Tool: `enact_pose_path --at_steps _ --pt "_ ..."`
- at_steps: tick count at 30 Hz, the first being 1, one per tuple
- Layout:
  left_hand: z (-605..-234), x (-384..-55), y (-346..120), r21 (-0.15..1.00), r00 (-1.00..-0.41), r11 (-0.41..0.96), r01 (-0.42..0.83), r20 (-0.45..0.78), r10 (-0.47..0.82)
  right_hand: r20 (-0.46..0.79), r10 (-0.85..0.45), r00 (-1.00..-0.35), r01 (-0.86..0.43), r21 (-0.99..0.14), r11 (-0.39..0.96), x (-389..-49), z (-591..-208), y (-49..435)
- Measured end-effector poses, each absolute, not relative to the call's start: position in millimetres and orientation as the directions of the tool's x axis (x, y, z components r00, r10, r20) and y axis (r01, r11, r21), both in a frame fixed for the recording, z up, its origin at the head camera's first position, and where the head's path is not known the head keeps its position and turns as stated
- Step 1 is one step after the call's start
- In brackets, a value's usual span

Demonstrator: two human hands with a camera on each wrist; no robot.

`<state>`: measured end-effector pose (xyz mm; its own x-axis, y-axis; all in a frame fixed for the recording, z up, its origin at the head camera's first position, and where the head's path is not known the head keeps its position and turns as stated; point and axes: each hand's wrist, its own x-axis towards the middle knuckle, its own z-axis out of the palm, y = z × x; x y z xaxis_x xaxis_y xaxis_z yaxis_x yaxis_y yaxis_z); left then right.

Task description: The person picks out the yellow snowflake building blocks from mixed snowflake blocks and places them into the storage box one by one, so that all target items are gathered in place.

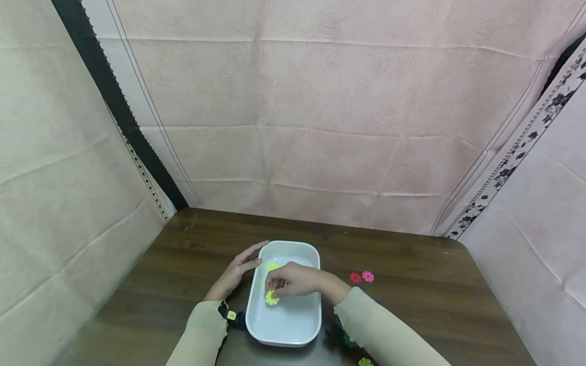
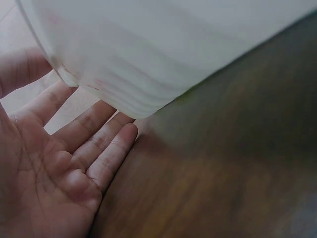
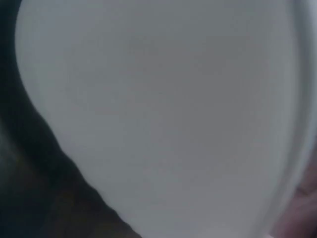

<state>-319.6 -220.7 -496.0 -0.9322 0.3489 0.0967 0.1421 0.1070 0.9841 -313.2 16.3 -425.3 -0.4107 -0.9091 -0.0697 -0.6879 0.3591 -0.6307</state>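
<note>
A white rectangular tray [image 1: 286, 315] stands on the brown table. My left hand [image 1: 234, 274] rests at its left rim, fingers extended, with the thumb at the edge; in the left wrist view the straight fingers [image 2: 101, 148] lie beside the tray's wall [image 2: 148, 64]. Over the tray's inside, my right hand [image 1: 295, 279] pinches a yellow flower-shaped piece [image 1: 272, 298] between thumb and fingers. A second yellow piece [image 1: 272, 266] lies in the tray just beyond that hand, partly hidden by it. The right wrist view is blurred and mostly filled by the white tray [image 3: 163, 109].
Right of the tray, a red flower piece [image 1: 355, 278] and a pink one [image 1: 368, 276] lie on the wooden table [image 1: 412, 300]. Nearer, a green piece [image 1: 349, 340] and a yellow-green one [image 1: 365, 362] show beside the right sleeve [image 1: 389, 330]. Cloth walls [image 1: 320, 127] enclose the table.
</note>
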Motion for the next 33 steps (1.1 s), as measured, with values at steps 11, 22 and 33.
enact_pose_path --at_steps 11,22,33 --pt "-497 -319 -220 0.985 -0.933 0.099 0.142 0.100 0.345 -0.086 -0.879 -0.469 -0.662 -0.624 0.414 -312 -435 8" --pt "-497 -320 -221 0.982 -0.929 0.107 0.157 0.110 0.353 -0.044 -0.871 -0.488 -0.667 -0.625 0.406 -314 -441 9" --pt "-497 -321 -221 0.981 -0.926 0.096 0.171 0.126 0.356 -0.003 -0.884 -0.467 -0.672 -0.649 0.357 -314 -432 13"
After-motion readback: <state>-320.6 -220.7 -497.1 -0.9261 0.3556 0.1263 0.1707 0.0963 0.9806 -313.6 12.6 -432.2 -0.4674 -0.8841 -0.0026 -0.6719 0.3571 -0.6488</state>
